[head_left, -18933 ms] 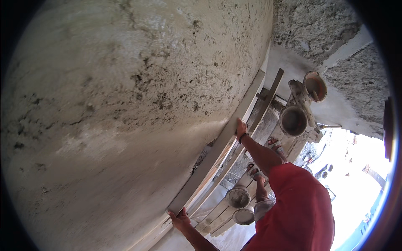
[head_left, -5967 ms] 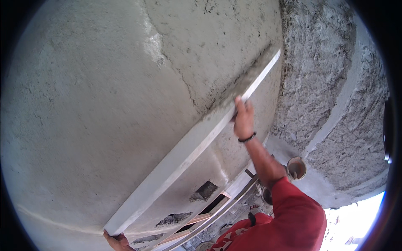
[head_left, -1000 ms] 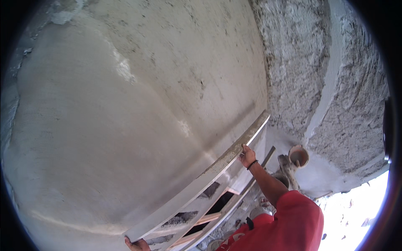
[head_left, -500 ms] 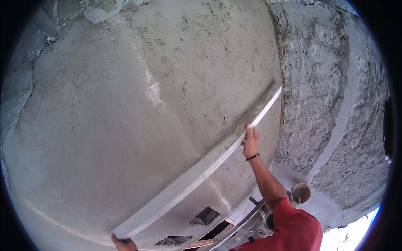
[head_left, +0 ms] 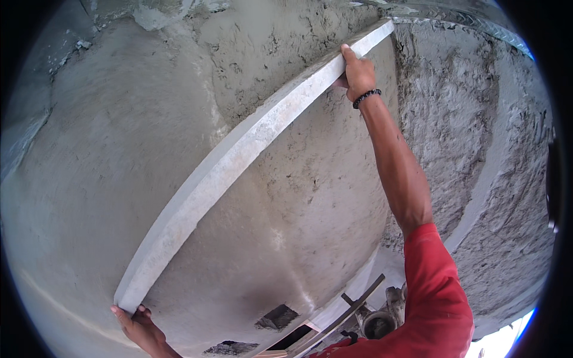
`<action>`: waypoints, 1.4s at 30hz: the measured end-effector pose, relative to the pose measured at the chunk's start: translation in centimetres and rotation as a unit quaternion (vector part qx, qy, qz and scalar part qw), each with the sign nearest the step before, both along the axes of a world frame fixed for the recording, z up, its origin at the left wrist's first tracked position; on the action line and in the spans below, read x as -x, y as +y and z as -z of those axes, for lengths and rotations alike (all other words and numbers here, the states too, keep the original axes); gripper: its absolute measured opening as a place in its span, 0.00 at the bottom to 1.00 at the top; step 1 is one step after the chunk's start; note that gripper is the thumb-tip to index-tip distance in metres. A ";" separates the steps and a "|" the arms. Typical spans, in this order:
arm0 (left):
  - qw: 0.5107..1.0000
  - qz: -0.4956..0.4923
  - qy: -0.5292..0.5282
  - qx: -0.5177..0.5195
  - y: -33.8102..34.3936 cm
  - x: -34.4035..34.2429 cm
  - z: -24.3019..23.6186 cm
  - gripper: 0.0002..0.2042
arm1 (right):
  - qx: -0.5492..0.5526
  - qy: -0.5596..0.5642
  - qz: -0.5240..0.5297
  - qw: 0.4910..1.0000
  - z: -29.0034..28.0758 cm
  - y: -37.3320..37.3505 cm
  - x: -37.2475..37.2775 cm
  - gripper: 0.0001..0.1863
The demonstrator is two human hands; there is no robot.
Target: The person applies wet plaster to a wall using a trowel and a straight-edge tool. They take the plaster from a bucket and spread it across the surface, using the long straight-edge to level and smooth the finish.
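A long pale screed bar (head_left: 230, 170) lies slantwise against the wet plastered wall (head_left: 125, 155), its far end high on the right and its near end low on the left. My right hand (head_left: 360, 73) is closed around the bar near the upper end, thumb over its face and the other fingers partly hidden behind it. At the lower end, my left hand (head_left: 142, 330) grips the bar's tip between thumb and fingers. Rough, pitted plaster (head_left: 262, 71) shows above the bar; the surface below it looks smoother, with a few pits.
Two rectangular holes, an upper one (head_left: 277, 317) and a lower one (head_left: 231, 347), break the wall low down. Beside them are a wooden plank (head_left: 367, 298) and a bucket (head_left: 378, 325). On the right is a rough adjoining wall (head_left: 444, 119) with a smoother vertical strip (head_left: 486, 185).
The bar has gone up the wall, its right end rising most, so it slants more steeply. My right hand rose with it; my left hand moved slightly up and left. Both kept their hold.
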State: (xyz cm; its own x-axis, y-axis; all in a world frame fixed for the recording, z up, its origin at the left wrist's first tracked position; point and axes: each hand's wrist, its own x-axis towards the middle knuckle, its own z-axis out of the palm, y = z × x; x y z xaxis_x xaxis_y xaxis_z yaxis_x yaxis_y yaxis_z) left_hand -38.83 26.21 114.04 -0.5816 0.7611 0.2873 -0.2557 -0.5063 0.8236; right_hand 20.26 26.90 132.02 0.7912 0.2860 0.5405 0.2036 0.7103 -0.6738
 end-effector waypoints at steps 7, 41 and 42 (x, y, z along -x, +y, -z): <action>0.986 -0.169 0.016 -0.004 2.7 4.9 1.0 0.32 | 0.057 0.026 -0.089 0.994 4.2 -1.6 4.0 0.25; 0.955 -0.231 0.140 -0.123 4.2 13.1 -11.8 0.22 | 0.000 0.014 -0.155 0.988 -0.3 -0.9 8.3 0.26; 0.952 -0.240 0.140 -0.127 3.8 12.4 -12.2 0.22 | 0.005 0.016 -0.142 0.990 -1.0 -0.6 8.3 0.26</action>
